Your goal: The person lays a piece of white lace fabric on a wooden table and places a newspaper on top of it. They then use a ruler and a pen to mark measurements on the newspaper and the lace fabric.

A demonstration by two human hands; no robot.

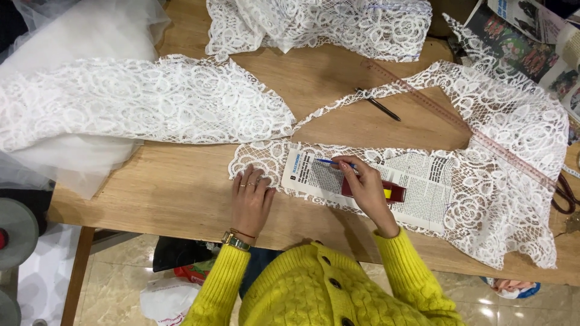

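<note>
A person in a bright yellow cable-knit cardigan leans over a pale wooden worktop [181, 187], and everything close to the hands seems arranged to keep one layer steady on another. The left hand [251, 199], wearing rings and a gold wristwatch, lies flat with fingers spread on the end of a strip of white floral openwork lace [260, 158], which looks like a way of pinning the loose, stretchy fabric so it cannot creep. Under that lace lies a sheet of printed newspaper [423, 181], apparently serving as a pattern or backing, since its edge runs along beneath the lace. The right hand [362, 184] has its grip closed around a slim blue pen [329, 162], the tip touching the lace over the paper's left end, held low and slanted as for tracing. Just beside and partly under this hand sits a small dark red block with a yellow patch [394, 192]; what it is I cannot tell, though it may be weighing the paper down. A long clear ruler [447, 111] rests diagonally over the lace further back, with a dark pen [379, 105] on the bare wood near it, both within reach. More white lace [145, 102] is spread on the left over sheer white fabric, another piece [320, 24] lies bunched at the far edge, and dark-handled scissors [565, 193] sit at the right edge.
</note>
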